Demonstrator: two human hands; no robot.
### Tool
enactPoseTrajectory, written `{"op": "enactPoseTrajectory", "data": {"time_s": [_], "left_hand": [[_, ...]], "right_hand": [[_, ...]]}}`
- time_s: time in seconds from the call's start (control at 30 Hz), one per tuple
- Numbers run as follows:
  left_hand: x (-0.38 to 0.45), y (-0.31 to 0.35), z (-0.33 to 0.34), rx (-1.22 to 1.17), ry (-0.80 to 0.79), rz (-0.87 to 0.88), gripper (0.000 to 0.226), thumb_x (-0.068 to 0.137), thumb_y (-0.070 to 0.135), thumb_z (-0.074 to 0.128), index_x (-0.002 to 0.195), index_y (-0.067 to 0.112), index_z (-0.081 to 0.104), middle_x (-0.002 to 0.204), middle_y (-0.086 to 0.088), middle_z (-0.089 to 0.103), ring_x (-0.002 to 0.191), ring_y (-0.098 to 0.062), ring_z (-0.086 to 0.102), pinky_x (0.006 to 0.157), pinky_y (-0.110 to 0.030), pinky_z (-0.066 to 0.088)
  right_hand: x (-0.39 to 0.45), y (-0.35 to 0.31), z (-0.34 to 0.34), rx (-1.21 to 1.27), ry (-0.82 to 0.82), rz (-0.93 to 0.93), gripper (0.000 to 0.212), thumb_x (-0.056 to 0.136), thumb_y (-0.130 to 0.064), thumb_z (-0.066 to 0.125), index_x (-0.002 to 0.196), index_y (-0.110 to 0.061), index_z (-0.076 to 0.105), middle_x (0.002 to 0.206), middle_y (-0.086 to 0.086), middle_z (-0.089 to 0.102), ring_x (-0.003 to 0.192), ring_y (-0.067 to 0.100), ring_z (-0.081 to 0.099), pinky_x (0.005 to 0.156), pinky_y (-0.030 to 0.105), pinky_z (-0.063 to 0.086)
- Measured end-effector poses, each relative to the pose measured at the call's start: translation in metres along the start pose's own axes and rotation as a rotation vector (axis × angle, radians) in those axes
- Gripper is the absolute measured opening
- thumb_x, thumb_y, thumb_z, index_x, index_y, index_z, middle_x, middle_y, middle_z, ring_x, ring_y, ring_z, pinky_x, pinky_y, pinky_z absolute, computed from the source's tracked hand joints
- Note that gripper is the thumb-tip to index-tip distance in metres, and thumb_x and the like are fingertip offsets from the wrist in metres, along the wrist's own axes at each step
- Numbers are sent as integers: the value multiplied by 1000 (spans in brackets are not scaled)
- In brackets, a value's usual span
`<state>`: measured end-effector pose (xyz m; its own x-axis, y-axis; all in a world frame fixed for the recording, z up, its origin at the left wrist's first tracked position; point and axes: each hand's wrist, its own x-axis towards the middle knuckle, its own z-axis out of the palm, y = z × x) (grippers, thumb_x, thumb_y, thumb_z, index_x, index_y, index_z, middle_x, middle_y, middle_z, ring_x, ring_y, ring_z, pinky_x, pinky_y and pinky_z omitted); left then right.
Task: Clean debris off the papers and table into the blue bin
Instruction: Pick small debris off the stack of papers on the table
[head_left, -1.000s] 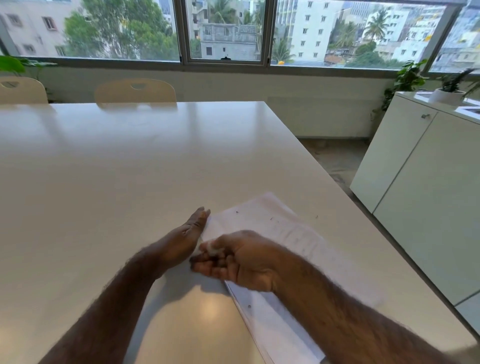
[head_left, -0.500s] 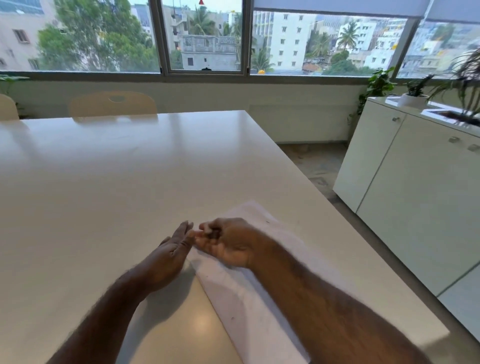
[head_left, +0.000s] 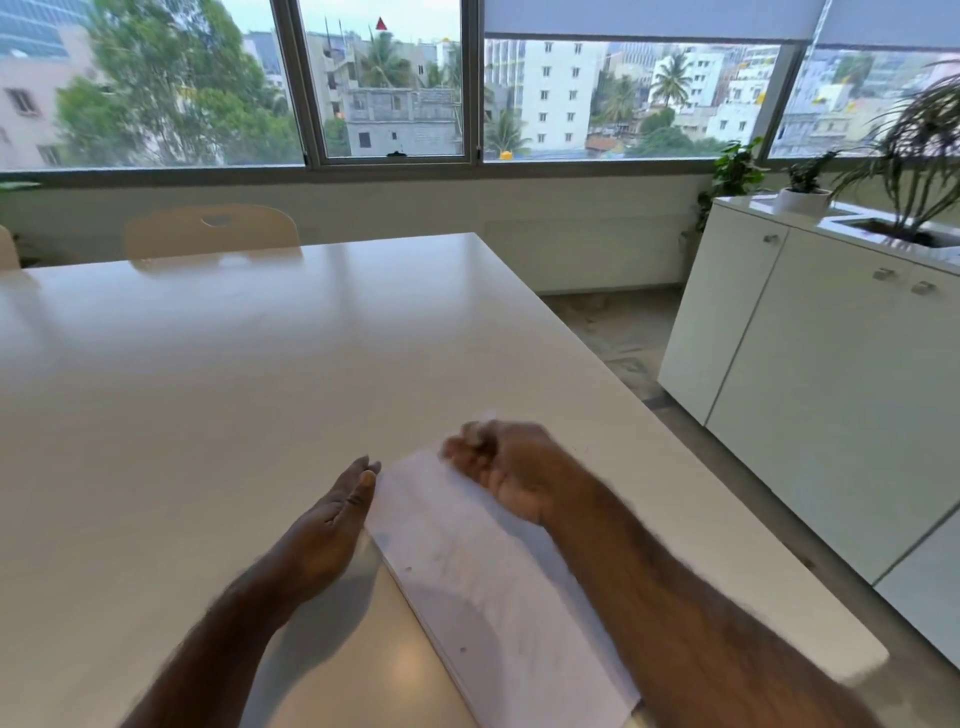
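Observation:
A stack of white papers (head_left: 467, 561) lies on the white table (head_left: 234, 389) near its right front edge, with a few small dark specks of debris (head_left: 462, 649) on the top sheet. My left hand (head_left: 332, 525) stands on its edge with straight fingers against the left side of the papers. My right hand (head_left: 498, 462) is over the far end of the stack, blurred, its fingers curled inward; whether it holds anything is unclear. The blue bin is not in view.
Beige chairs (head_left: 213, 231) stand at the table's far side. A white cabinet (head_left: 810, 374) with potted plants (head_left: 802, 187) runs along the right, across a strip of floor (head_left: 613, 338). Windows fill the back wall.
My right hand has moved away from my left hand, to the far right end of the papers. My left hand stays at the papers' left edge. The camera has tilted up.

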<state>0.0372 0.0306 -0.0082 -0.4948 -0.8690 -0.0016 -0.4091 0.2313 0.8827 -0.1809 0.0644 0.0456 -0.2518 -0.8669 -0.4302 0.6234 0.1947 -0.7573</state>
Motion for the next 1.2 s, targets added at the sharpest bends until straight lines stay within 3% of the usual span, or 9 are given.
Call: {"op": "enactPoseTrajectory", "data": {"time_s": [0.1,0.27,0.47,0.57,0.63,0.77,0.87,1.0,1.2], "left_hand": [[1,-5,0,-1,3,-23,70,89,54,26,147,17,37,154,15,22,142,1,17,113,-18,10],[-2,3,-3,-343,35,-85,83,80,73,34,148,25,31,149,15,37,140,-2,28,120,-31,11],[1,6,-15,-558,224,-135,101,73,77,34,147,9,28,136,-6,50,116,-17,55,107,-35,33],[-4,6,-7,-389,203,-138,102,73,81,35,146,10,33,135,-2,49,121,-14,53,113,-38,32],[-4,2,-3,-174,224,-127,104,75,88,28,146,12,36,141,0,46,131,-16,47,117,-39,27],[-11,2,3,425,113,12,100,76,79,-7,153,21,22,147,20,22,137,8,12,118,-24,-1],[-19,5,9,751,-5,52,81,82,76,-4,152,40,11,158,21,5,139,11,-5,118,-26,-9],[-19,8,6,851,-76,20,55,100,53,17,153,42,5,161,14,-11,143,4,-14,117,-25,-11],[-18,7,5,888,-121,27,64,92,63,2,152,40,1,155,17,-18,139,6,-17,115,-22,-11]], "right_hand": [[3,6,-5,-106,-35,99,35,97,1,29,67,-3,47,73,18,51,67,25,56,53,27,53],[21,-36,-44,-391,497,-327,14,90,-5,45,93,-12,56,90,9,55,74,19,54,63,28,47],[-23,34,44,-102,-224,183,30,97,3,28,77,-4,48,77,17,50,69,23,55,62,25,53],[-17,50,56,-157,-242,301,27,100,-2,28,84,0,50,98,23,58,92,28,62,97,36,51],[-3,42,53,-91,-166,299,31,100,-3,25,78,-1,48,106,21,63,108,29,61,102,36,47],[32,6,28,54,85,73,37,90,9,17,62,-6,36,70,13,40,64,23,43,71,24,46],[36,-26,0,105,252,-74,30,67,16,18,63,-11,29,67,7,26,55,19,29,40,21,32],[22,-43,-18,-76,395,-231,31,95,1,32,68,-14,39,69,3,42,58,12,42,52,20,39],[-23,29,30,-151,-278,267,37,98,-1,28,71,0,52,67,17,58,66,25,61,67,31,58]]}}
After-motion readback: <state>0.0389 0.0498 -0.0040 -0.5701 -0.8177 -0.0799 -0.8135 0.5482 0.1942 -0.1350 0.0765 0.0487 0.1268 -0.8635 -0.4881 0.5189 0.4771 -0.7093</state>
